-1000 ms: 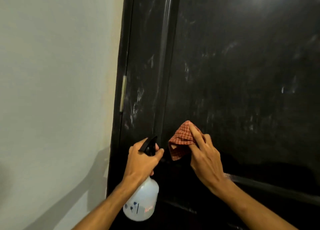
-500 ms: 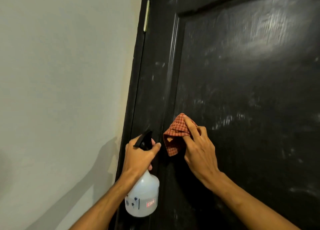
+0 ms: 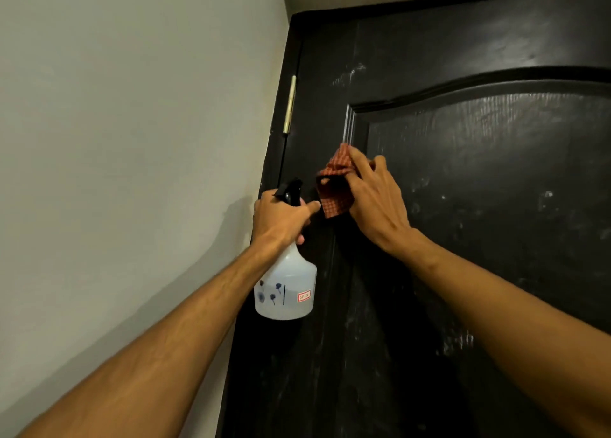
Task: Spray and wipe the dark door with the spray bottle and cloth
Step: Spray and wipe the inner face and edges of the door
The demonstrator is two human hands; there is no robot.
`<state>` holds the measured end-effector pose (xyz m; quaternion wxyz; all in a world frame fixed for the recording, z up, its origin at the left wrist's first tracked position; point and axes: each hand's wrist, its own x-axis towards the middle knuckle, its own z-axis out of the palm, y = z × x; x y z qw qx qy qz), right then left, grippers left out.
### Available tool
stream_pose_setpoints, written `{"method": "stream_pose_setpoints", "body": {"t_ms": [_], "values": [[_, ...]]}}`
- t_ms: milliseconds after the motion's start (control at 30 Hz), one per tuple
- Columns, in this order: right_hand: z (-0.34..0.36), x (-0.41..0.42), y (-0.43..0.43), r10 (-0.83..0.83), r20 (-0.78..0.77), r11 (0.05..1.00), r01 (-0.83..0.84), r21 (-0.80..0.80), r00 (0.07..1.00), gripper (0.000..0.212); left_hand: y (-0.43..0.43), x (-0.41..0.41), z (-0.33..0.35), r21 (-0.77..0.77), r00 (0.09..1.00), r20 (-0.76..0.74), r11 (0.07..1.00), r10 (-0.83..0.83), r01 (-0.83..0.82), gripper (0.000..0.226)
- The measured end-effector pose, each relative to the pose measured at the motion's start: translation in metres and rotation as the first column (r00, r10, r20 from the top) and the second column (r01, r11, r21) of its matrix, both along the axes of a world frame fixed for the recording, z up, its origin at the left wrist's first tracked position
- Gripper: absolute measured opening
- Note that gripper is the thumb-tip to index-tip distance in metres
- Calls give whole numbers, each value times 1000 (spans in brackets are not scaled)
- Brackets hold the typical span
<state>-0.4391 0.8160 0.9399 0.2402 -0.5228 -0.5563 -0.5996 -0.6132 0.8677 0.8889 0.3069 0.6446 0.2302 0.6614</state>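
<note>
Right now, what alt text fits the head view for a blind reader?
A right hand holds a red checked cloth against a dark door while the left hand grips a white spray bottle beside it. A pale wall and a brass hinge lie at left.

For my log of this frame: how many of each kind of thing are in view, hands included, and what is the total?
hands: 2 (left hand, right hand)
spray bottle: 1
checked cloth: 1
dark door: 1
hinge: 1
Total: 6
</note>
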Motion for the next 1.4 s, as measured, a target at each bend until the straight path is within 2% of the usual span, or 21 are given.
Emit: {"method": "stream_pose_setpoints", "body": {"t_ms": [67,133,200,233,267,367,400,533,567,667,700,833,867,967,1000,1167,1233,1333,1400], "values": [[22,-8,13,15,-17,999,-15,37,1000,33,10,0,21,18,1000,5,1000,14,-14,16],[26,-10,27,-16,137,1000,19,-22,990,38,16,0,34,44,999,3,998,33,-33,13],[33,-6,37,-28,347,989,77,-130,937,44,23,0,46,69,1000,2,997,27,-27,14],[47,-5,40,-39,383,987,95,-128,923,46,25,0,54,78,1000,-1,997,7,-7,16],[67,-6,43,-57,350,991,94,-91,935,48,26,1,62,83,1000,-3,996,-21,21,17],[126,-12,46,-55,83,990,43,133,995,43,28,1,91,102,996,10,991,-85,84,11],[136,-15,51,-66,70,986,54,159,995,42,29,1,102,107,995,16,990,-99,97,14],[158,-24,68,-129,387,990,140,-1,913,42,35,-7,139,80,982,67,982,-174,168,38],[172,-24,65,-147,367,989,144,34,919,41,37,-9,148,86,983,70,983,-168,162,39],[214,-19,57,-120,93,969,97,225,988,41,40,-15,169,111,992,68,989,-103,95,32],[218,-22,60,-108,67,967,89,239,992,40,41,-18,175,119,994,70,990,-88,79,29],[230,-46,88,-181,348,984,172,57,920,41,44,-27,195,139,996,62,988,-70,61,27],[244,-47,86,-191,339,982,182,56,921,40,45,-29,200,142,997,51,989,-57,49,25],[282,-43,76,-167,83,968,147,203,982,39,44,-36,213,157,1000,30,987,5,-9,17],[281,-45,77,-162,47,963,147,226,986,38,44,-38,217,167,999,33,986,15,-20,17],[256,-48,76,-225,294,974,218,54,929,43,37,-31,217,205,1000,13,979,-4,1,24],[264,-21,45,-251,207,965,227,133,946,44,30,-23,214,212,1000,-6,977,10,-9,22],[273,36,-4,-211,-52,921,216,325,976,39,19,-12,210,196,1000,-16,980,-13,16,26],[265,57,-24,-197,-130,897,232,376,972,40,12,-1,209,180,999,-7,983,-44,45,32]]}}
